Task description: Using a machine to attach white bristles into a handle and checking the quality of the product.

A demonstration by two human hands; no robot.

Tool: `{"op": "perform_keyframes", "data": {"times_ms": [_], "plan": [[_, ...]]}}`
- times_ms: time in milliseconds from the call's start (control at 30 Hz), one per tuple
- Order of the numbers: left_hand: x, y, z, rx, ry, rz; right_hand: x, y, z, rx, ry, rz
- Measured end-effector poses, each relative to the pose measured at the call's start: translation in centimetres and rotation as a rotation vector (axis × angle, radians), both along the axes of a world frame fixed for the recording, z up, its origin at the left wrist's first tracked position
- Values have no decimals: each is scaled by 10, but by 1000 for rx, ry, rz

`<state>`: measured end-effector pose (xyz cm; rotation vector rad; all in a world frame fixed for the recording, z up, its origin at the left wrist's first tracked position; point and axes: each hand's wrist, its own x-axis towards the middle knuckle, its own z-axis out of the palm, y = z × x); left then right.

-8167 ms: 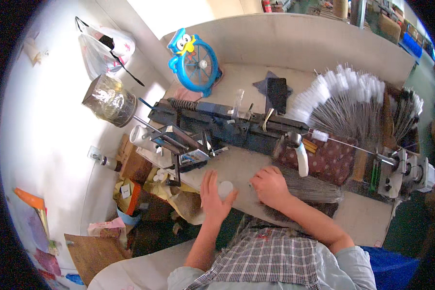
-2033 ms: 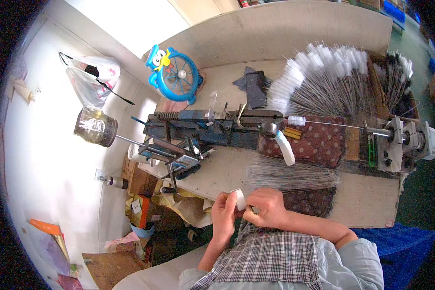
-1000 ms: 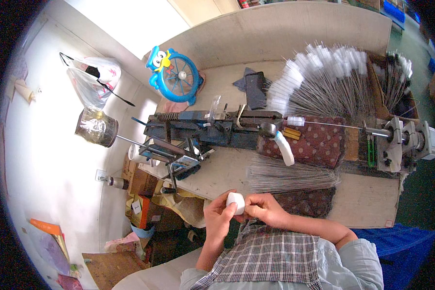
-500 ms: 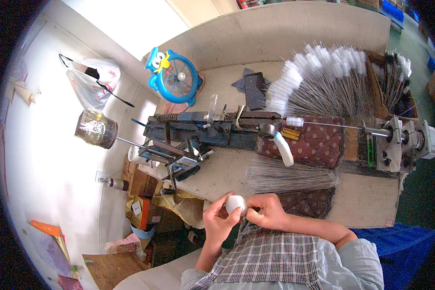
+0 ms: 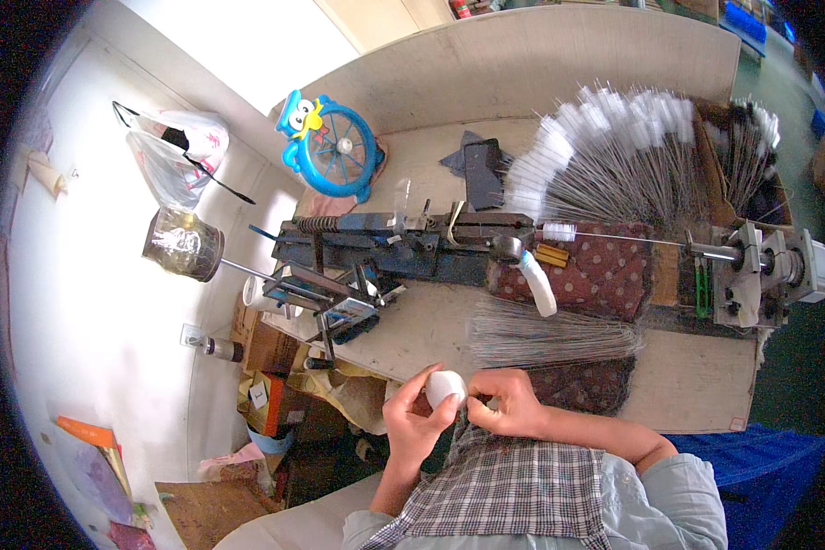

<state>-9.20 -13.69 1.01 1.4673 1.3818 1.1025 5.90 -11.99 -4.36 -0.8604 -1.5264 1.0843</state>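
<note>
The left hand (image 5: 412,423) cups a small white roll (image 5: 445,388) at the table (image 5: 687,403) edge, steadying it while the right hand (image 5: 509,403) pinches its side (fingertips closed), near the wire bundle (image 5: 550,335).

Small white roll (image 5: 445,387) — between both hands

I have only one view, from the camera on the person's head. It looks steeply down, and the fisheye bends the edges of the workbench (image 5: 431,321). The fingers (image 5: 426,380) sit low in the centre, quite near the lens. Beyond the fingers lies the long metal machine (image 5: 403,247), farther away.
</note>
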Motion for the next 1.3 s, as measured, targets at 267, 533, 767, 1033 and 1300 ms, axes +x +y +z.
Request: {"op": "perform_keyframes", "data": {"times_ms": [267,533,767,1033,1300], "plan": [[0,-1,-1,25,34,-2,0,1,-3,70,-81,-31],[-2,-1,-9,48,45,-19,2,2,1,146,-48,-53],[-1,-2,0,19,33,-5,0,1,-3,134,11,-38],[-1,-2,-5,20,58,-10,1,1,-1,122,-98,-62],[1,-1,-6,31,70,-11,1,1,-1,106,-139,-69]]}}
